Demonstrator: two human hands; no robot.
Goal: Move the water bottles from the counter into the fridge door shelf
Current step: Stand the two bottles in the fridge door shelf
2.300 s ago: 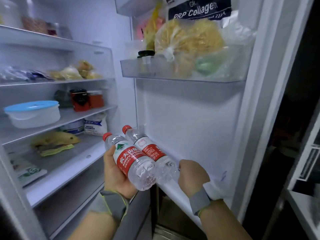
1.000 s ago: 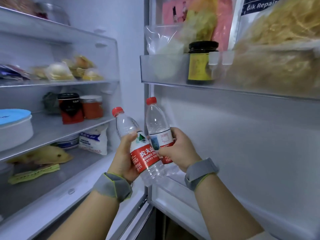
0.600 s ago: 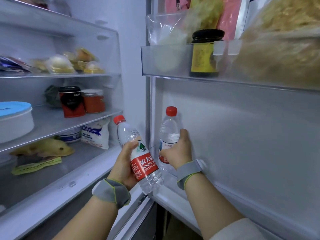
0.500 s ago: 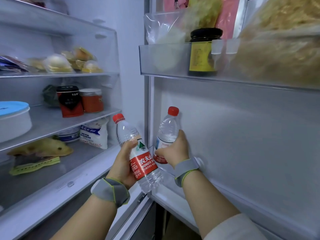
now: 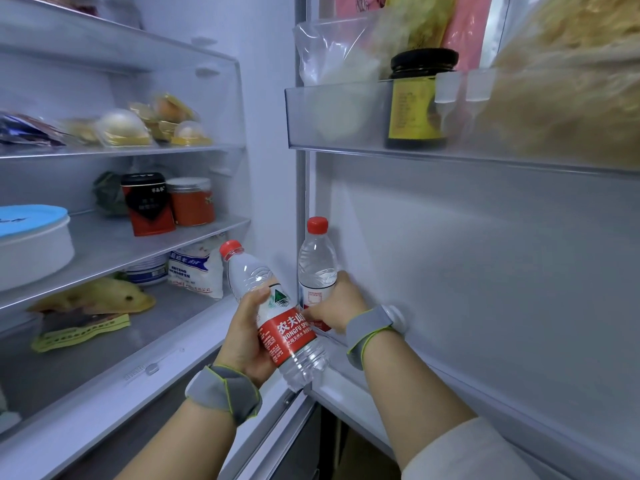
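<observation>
Two hands work at an open fridge, each closed around a red-capped water bottle. The right hand [image 5: 334, 306], at centre frame, grips the upright bottle [image 5: 317, 268] around its lower body and holds it against the inner wall of the fridge door, cap up, at the door's hinge-side corner. Its base is hidden behind the fingers and the other bottle, so whether it already stands on the lower door shelf [image 5: 349, 393] cannot be told. The left hand [image 5: 247, 336], just left of and below the right, wraps the label of the tilted bottle [image 5: 277, 313], whose long axis leans with the cap toward the upper left and the base toward the lower right, hanging just over the front lip of that shelf. The two bottles sit very close, the tilted one overlapping the upright one's label in this view.

The shelf lies to the right of and slightly below the left hand, so the tilted bottle likely needs to be swung upright and carried rightward to a spot beside its partner; the right hand is the nearer to the door wall.

Above, at upper right, the upper door shelf [image 5: 329, 116] holds a dark-lidded jar [image 5: 415, 109] and plastic bags. At left, the fridge's glass shelves [image 5: 121, 247] carry tins, wrapped food and a blue-lidded container [image 5: 31, 237].
</observation>
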